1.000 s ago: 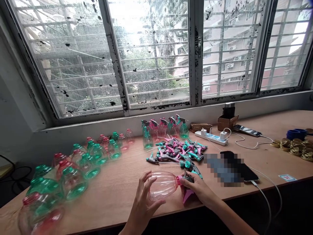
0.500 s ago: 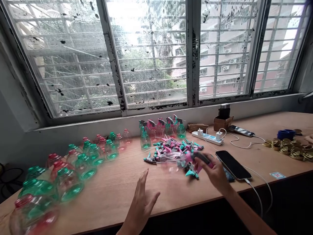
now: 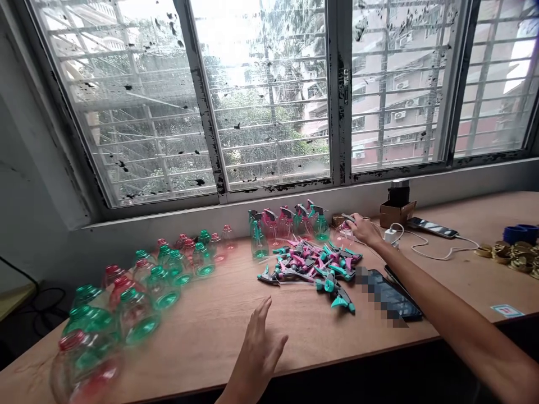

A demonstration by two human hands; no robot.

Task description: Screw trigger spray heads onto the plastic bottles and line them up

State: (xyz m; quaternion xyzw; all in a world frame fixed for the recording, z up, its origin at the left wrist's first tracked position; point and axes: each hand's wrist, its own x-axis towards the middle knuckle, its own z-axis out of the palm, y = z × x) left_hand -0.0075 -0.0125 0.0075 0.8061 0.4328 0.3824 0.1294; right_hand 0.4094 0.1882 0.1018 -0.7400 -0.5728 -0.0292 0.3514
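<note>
Loose trigger heads (image 3: 309, 265): one tangled heap, teal and pink, well over a dozen, exact tally not possible. Assembled spray bottles (image 3: 290, 223): five in a row just behind the heap, plus one pink spray bottle (image 3: 346, 225) behind and right of it, gripped in the right hand (image 3: 364, 229); six in all. Capped empty bottles (image 3: 168, 275): about sixteen left of the heap, green and pink mixed, nearest ones blurred. Phones: two right of the heap, near phone (image 3: 400, 300) and far phone (image 3: 432, 227). Cardboard box (image 3: 396, 212): one, behind and right. Blue rings (image 3: 519, 233): two, far right. Gold caps (image 3: 516, 252): one cluster, uncounted. Hands: two, the left hand (image 3: 257, 348) in front of the heap.
</note>
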